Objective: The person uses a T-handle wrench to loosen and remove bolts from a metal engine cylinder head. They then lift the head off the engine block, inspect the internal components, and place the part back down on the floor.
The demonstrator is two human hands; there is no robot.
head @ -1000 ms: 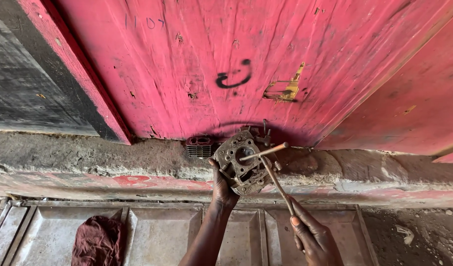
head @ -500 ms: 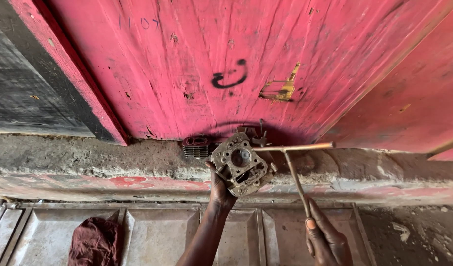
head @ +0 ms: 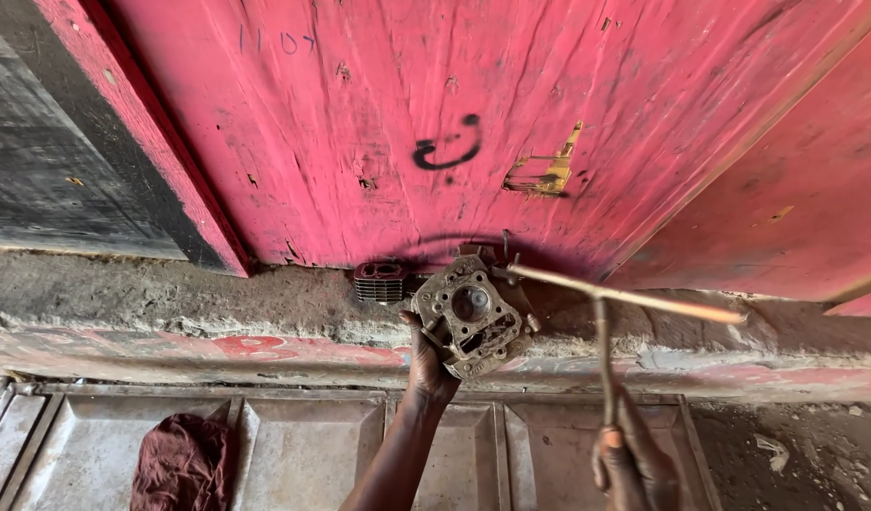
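The left hand grips a grimy engine cylinder head against the concrete ledge. The right hand is closed around a T-handle wrench, whose tip meets the head's edge. The head appears already off its engine; a finned part sits just beside it.

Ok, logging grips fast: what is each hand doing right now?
Left hand: closed on the rusty engine head, held upright.
Right hand: closed around the T-shaped wrench shaft.

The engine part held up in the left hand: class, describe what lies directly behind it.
Behind the engine part stands the red wooden door, with a concrete ledge at its foot. A small finned metal piece sits on the ledge, left of it. The left hand hides the ledge just below.
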